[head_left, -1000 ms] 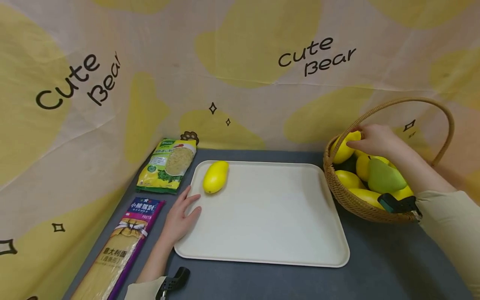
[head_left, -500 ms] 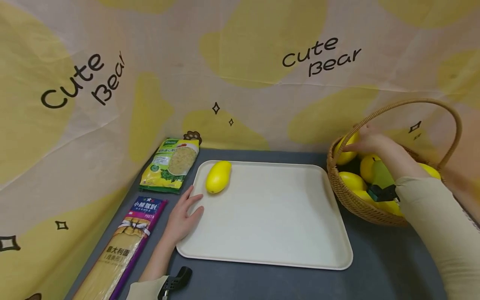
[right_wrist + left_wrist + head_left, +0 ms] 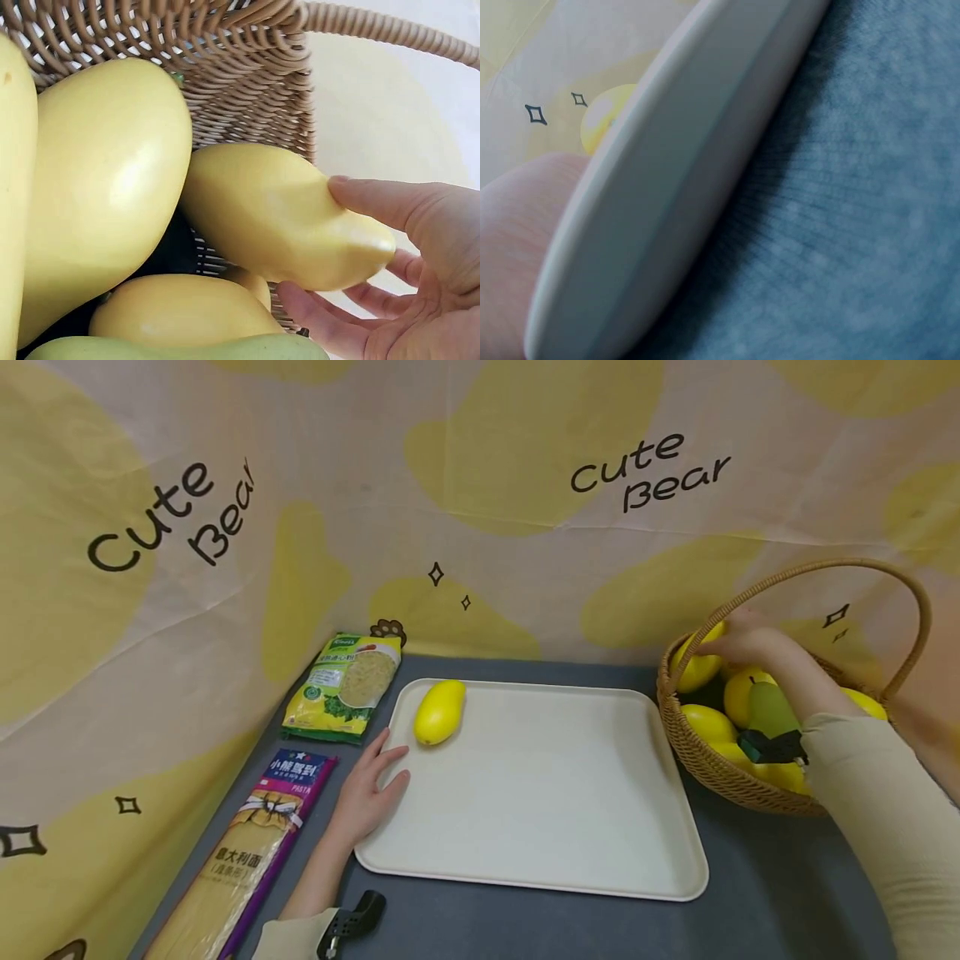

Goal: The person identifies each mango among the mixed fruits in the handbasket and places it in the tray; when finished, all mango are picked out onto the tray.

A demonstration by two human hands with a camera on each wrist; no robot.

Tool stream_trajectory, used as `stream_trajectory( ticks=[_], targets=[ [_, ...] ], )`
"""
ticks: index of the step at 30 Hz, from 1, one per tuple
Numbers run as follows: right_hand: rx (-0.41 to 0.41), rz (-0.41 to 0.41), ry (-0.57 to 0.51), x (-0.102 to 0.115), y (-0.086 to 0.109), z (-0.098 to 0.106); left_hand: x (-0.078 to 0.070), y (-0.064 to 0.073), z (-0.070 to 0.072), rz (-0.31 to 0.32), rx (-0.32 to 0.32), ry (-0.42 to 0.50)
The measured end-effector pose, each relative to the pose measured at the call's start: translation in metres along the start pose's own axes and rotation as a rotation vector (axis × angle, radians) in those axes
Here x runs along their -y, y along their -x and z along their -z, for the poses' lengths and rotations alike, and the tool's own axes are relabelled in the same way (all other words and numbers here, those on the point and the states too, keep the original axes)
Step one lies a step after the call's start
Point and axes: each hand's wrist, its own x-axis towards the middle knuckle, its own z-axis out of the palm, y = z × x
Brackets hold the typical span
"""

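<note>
In the head view, my right hand (image 3: 750,639) reaches into the wicker basket (image 3: 693,764) at the right. Its thumb and fingers grip a yellow lemon-shaped fruit (image 3: 262,210) by its nubbed end, thumb above and fingers below, as the right wrist view shows. The fruit still lies inside the basket against its wall. My left hand (image 3: 369,793) rests on the left edge of a white rectangular tray (image 3: 555,793), fingers spread and thumb over the rim. Near those fingertips, a yellow mango (image 3: 439,713) lies in the tray's far left corner.
The basket also holds a green pear (image 3: 768,710) and several yellow fruits; its tall handle (image 3: 847,564) arches over the right forearm. Left of the tray lie a pasta packet (image 3: 247,852) and a green-yellow food bag (image 3: 345,687). A patterned cloth (image 3: 495,543) hangs behind.
My right hand has moved slightly around the lemon-shaped fruit, and the right forearm has swung left over the pear. The left hand stays on the tray edge; the head view has shifted slightly.
</note>
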Motion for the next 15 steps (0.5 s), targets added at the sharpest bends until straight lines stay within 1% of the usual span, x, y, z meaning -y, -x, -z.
stream_trajectory(
  ticks=[4, 11, 15],
  targets=[
    [0.012, -0.024, -0.185, -0.002, 0.007, 0.003, -0.001, 0.0, 0.0, 0.012, 0.007, 0.004],
    [0.03, -0.079, -0.344, -0.004, 0.026, 0.012, -0.003, 0.001, 0.001, 0.005, 0.012, 0.004],
    [-0.017, -0.081, -0.399, -0.004, 0.04, 0.017, -0.003, 0.0, 0.001, 0.006, 0.011, 0.005]
  ],
)
